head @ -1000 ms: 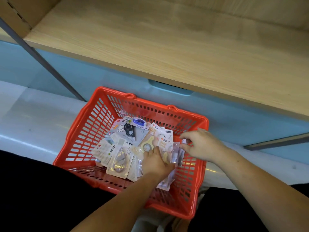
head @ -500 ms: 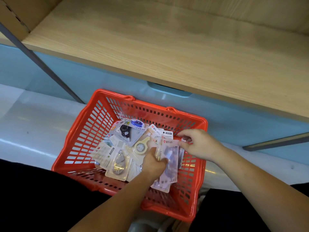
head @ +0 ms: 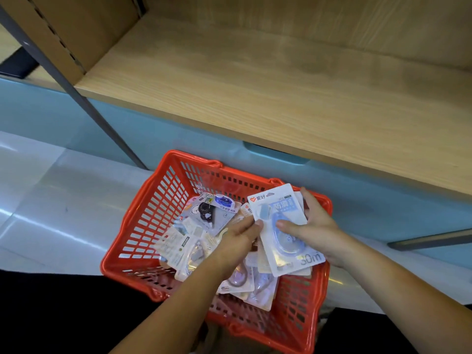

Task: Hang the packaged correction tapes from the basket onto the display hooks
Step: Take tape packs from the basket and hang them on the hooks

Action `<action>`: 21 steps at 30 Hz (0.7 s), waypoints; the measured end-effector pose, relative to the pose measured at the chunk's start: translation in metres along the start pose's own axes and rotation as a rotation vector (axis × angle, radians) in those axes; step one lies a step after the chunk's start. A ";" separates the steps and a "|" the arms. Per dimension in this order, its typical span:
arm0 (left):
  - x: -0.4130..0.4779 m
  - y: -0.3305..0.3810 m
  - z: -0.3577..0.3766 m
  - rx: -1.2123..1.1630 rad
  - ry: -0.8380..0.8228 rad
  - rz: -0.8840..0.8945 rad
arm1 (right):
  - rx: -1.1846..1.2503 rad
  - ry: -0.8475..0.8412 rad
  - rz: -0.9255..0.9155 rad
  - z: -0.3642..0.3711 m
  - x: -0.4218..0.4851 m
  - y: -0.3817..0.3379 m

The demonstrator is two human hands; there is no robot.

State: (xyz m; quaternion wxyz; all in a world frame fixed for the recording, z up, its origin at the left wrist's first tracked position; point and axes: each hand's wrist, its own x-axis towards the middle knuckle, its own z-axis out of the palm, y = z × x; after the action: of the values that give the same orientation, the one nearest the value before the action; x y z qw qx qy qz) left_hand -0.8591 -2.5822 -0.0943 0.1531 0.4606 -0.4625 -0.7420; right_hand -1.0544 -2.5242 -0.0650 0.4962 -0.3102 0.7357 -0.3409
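Note:
A red plastic basket [head: 153,215] sits on the pale floor and holds several packaged correction tapes [head: 207,215]. My right hand [head: 314,226] holds a small stack of white packs [head: 286,233] with a blue tape on the top one, lifted over the basket's right side; its thumb lies across the top pack's face and its fingers reach behind. My left hand [head: 238,238] is beside it, fingertips pinching the left edge of that stack. No display hooks are in view.
A wooden shelf board [head: 255,85] juts out above the basket, with a light blue cabinet front [head: 370,195] below it. A dark metal rod [head: 76,98] slants down at the left. A grey bar [head: 431,238] lies at the right.
The stack of packs has come up out of the basket and now faces me in my right hand. My left hand has shifted from the pile to the stack's left edge. The view has tilted up.

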 end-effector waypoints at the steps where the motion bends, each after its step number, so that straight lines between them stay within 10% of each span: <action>1: 0.006 -0.006 -0.009 0.205 0.088 0.029 | 0.002 0.016 -0.035 -0.001 0.000 -0.001; 7: 0.037 -0.060 -0.062 1.202 0.147 0.034 | -0.052 0.032 -0.088 -0.007 -0.003 -0.005; 21: 0.048 -0.066 -0.039 0.968 0.264 -0.075 | -0.311 0.073 -0.118 -0.010 0.003 -0.006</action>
State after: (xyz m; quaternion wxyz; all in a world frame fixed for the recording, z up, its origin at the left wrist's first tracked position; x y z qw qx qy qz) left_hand -0.8389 -2.6000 -0.1805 -0.0478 0.5852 -0.7133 -0.3828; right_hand -1.0645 -2.5278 -0.0593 0.3943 -0.4135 0.7775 -0.2626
